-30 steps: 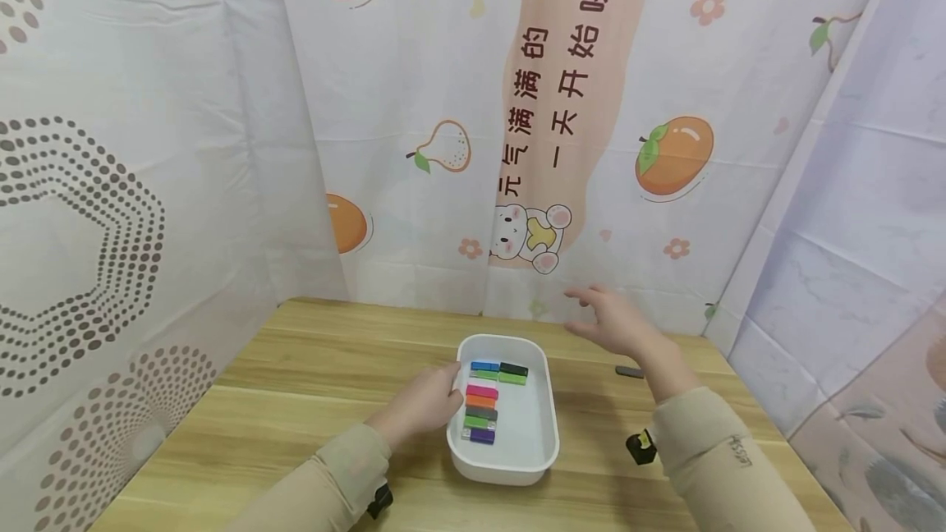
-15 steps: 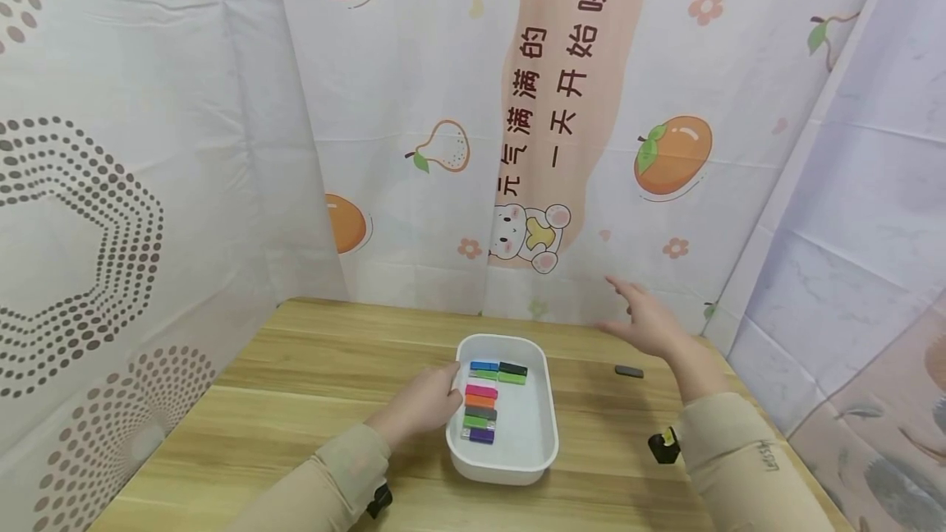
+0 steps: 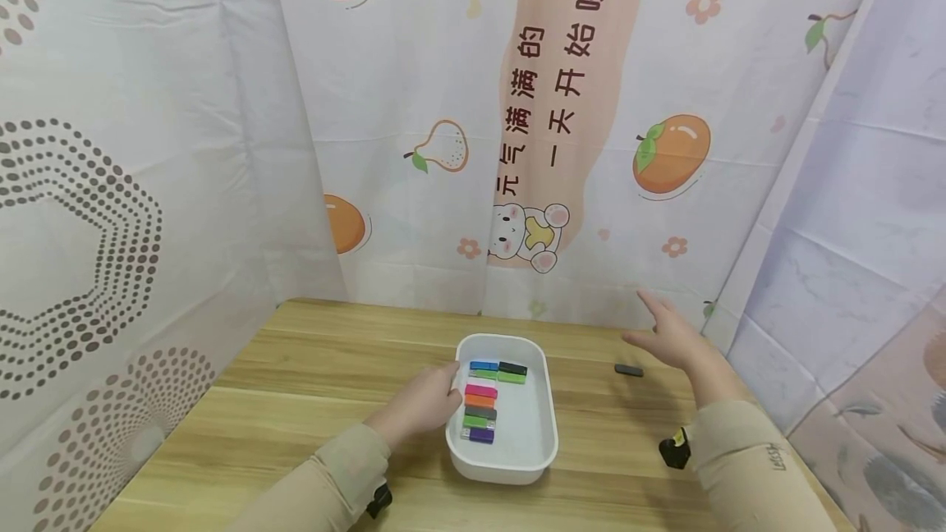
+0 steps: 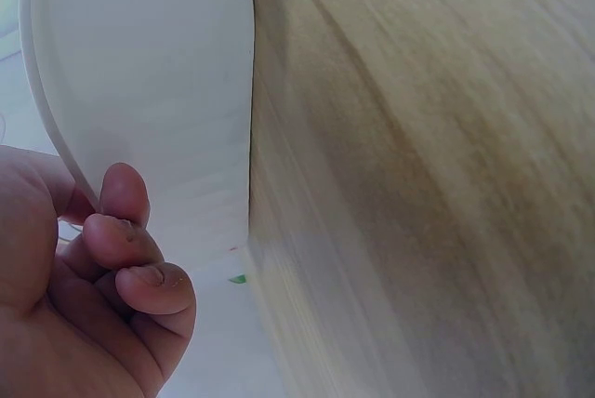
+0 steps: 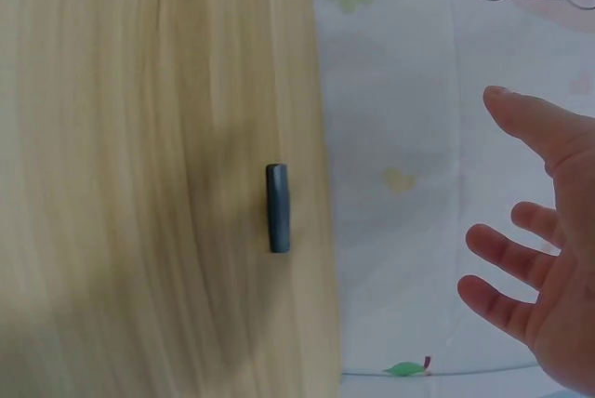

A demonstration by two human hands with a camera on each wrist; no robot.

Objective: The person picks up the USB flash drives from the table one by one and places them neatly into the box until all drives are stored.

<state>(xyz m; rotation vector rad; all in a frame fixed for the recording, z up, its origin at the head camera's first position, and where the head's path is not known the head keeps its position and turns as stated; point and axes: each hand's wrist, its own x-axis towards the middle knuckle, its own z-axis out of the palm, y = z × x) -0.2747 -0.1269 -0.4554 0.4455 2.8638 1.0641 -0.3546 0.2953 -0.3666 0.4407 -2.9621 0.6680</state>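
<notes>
My left hand point(image 3: 423, 401) grips the left rim of a white plastic box point(image 3: 504, 474), its fingers curled at the edge in the left wrist view, against the outer wall. Inside the box, several coloured USB sticks point(image 3: 481, 401) lie in a column along the left side. A black one point(image 3: 512, 369) and a green one point(image 3: 512, 379) lie beside the column's far end. My right hand point(image 3: 671, 338) hovers over the table's far right with fingers spread and holds nothing. Below it, a dark grey USB stick point(image 5: 278, 208) lies on the wood.
The wooden table point(image 3: 340, 351) ends at a white printed curtain point(image 3: 414, 286) along the back. More curtains stand on the left and right sides. A small black device point(image 3: 675, 449) sits at the right wrist, another point(image 3: 380, 500) at the left.
My right hand has moved right, from behind the box's right side to near the dark grey USB stick, its fingers straightening. The left hand and the box have stayed put.
</notes>
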